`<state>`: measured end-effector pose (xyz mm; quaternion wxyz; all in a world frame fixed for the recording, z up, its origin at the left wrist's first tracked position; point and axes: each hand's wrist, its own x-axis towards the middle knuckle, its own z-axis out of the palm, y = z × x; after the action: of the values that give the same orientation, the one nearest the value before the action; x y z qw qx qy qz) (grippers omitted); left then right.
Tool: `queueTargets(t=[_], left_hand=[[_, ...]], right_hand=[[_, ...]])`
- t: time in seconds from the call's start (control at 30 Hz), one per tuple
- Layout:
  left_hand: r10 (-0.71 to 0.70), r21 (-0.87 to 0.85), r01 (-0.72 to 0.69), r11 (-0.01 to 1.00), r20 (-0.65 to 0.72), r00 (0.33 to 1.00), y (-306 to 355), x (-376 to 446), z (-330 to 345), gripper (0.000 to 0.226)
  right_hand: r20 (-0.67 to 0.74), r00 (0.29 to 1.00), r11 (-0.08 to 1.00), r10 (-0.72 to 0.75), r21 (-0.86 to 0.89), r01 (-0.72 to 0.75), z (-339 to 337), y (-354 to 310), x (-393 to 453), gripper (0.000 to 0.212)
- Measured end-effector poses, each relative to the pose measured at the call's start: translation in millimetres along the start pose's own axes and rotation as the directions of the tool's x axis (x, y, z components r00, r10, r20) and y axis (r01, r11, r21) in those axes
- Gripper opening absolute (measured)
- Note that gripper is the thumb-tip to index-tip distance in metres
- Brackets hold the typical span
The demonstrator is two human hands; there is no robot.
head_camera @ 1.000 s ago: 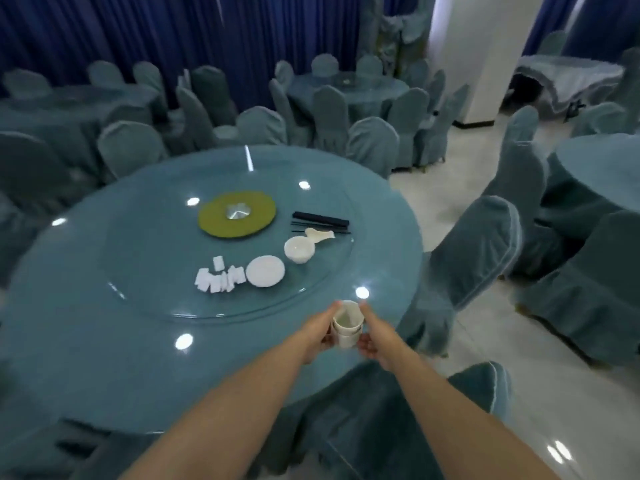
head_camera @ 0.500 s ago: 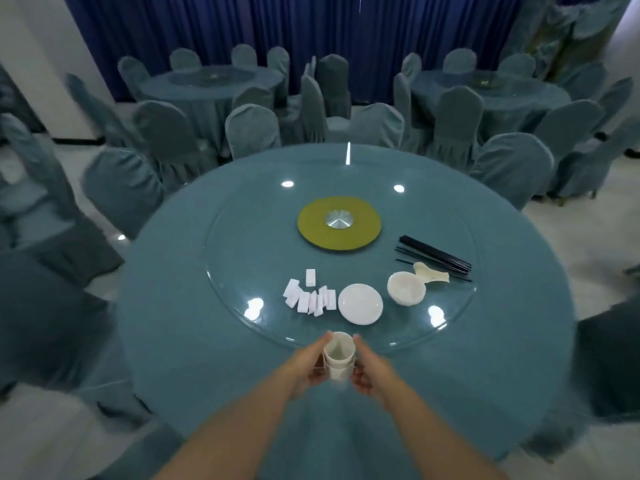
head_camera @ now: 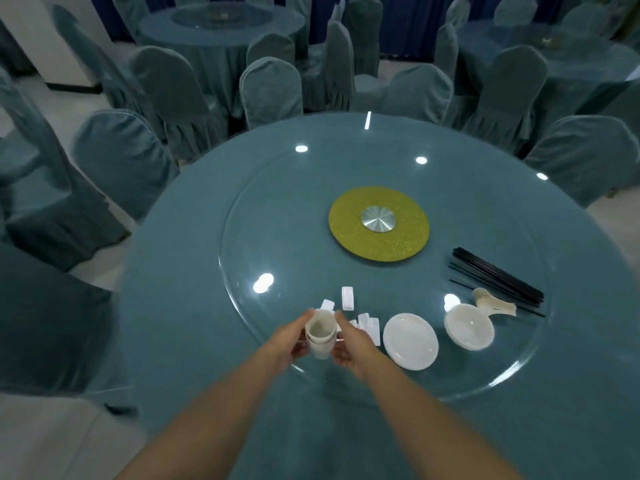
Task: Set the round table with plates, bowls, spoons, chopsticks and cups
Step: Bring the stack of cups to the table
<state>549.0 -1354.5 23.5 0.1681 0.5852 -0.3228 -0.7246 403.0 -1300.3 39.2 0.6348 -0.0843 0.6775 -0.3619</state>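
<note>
L forearm comes in from bottom-left, angled up & to the right, bare; left hand (head_camera: 287,344) sits at the near edge of the glass turntable (head_camera: 242,237), fingers curled round the left side of the stack of cups (head_camera: 320,336), thumb up near the rim. Cups are white, nested, upright w/ mouth open to the camera, held between both hands above the table; can't tell if the bottom touches the glass. Right hand (head_camera: 353,346) mirrors it: fingers wrap the cups' right side, forearm running back to bottom-right. Both hands gripping the same stack, wrists roughly level, palms facing each other.

Just behind the hands, small white rests (head_camera: 347,298) lie scattered on the glass, partly hidden by the right hand. Next right: stack of white plates (head_camera: 410,341), then bowls (head_camera: 469,326), w/ spoons (head_camera: 493,304) just beyond, touching the bowls' far side. Black chopsticks (head_camera: 498,282) lie in a bundle behind the spoons. Yellow-green centre disc (head_camera: 379,224) w/ metal hub sits mid round table (head_camera: 173,306). Covered chairs (head_camera: 121,157) ring the far side.
</note>
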Motion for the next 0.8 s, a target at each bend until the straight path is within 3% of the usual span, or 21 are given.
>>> queueTargets(t=[0.3,0.53,0.8], left_hand=[[0.042,-0.064,-0.055,0.996,-0.197,0.980,57.7,69.9,-46.3,0.039],[0.024,-0.085,-0.041,0.996,-0.198,0.980,61.4,106.7,-60.1,0.030],[0.026,-0.165,-0.061,0.984,-0.208,0.978,51.6,113.8,-55.7,0.041]], right_hand=[[-0.031,0.999,0.998,-0.027,-0.053,0.025,66.3,-65.7,77.8,0.057],[-0.028,1.000,0.994,0.009,-0.110,-0.012,84.5,-72.5,126.1,0.054],[-0.090,0.996,0.995,-0.004,-0.100,-0.005,85.2,-73.4,134.3,0.046]])
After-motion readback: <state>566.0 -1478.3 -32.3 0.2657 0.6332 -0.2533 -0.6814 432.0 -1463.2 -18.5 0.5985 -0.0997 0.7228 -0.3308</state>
